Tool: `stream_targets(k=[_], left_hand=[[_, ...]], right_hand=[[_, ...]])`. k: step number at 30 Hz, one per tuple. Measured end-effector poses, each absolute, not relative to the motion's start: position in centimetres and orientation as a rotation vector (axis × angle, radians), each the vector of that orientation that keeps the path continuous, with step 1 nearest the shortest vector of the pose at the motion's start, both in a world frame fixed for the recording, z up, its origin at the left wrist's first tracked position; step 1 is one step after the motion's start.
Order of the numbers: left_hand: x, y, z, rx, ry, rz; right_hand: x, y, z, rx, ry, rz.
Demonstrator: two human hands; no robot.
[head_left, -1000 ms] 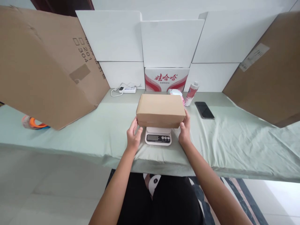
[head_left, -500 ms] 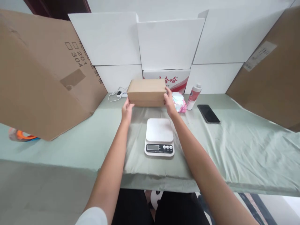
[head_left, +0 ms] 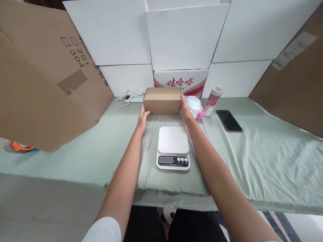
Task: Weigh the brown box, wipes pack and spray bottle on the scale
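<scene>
Resting at the far middle of the surface (head_left: 101, 158), which is draped in a pale green cloth, a closed brown rectangular cardboard box (head_left: 163, 100) is flanked by both hands. The left hand (head_left: 143, 118) is laid flat against the box's left end, fingers extended, its grip released rather than closed. The right hand (head_left: 185, 110) is pressed against the right end, fingers spread along the side; whether that grip is truly clamping the box cannot be told, though contact is seen.

Just in front of the box, between the two forearms, a white digital kitchen scale with a bare square platform (head_left: 173, 147) is set, its display and buttons turned toward the person. Just beside the right hand, a pink and white soft packet (head_left: 196, 107) is lying, and next to it a white bottle with a pink label (head_left: 213, 99) is leaning. A dark flat phone (head_left: 229, 120) is placed further right. Behind the box, a white power strip with its cable (head_left: 131, 97) is seen, and a red and white printed carton (head_left: 181, 80) is stood against white panels. Large brown cardboard sheets (head_left: 37, 84) are propped at both sides
</scene>
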State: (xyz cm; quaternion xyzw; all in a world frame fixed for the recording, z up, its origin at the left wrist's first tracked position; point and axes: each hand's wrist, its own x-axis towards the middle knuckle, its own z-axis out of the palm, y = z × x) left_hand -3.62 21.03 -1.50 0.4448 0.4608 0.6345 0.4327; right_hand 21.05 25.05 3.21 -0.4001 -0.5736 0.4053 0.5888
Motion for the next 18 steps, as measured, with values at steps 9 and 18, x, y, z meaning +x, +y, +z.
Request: stream_targets(k=[9,18], left_hand=[[-4.1,19.7,-1.0,0.989,1.215,1.8],[-3.6,18.8,-0.1,0.938,1.192,1.813]], right_hand=[[26.8,23.7,5.9,-1.217,-1.459,0.342],[24.3,21.9,3.5,-1.93,-1.23,0.162]])
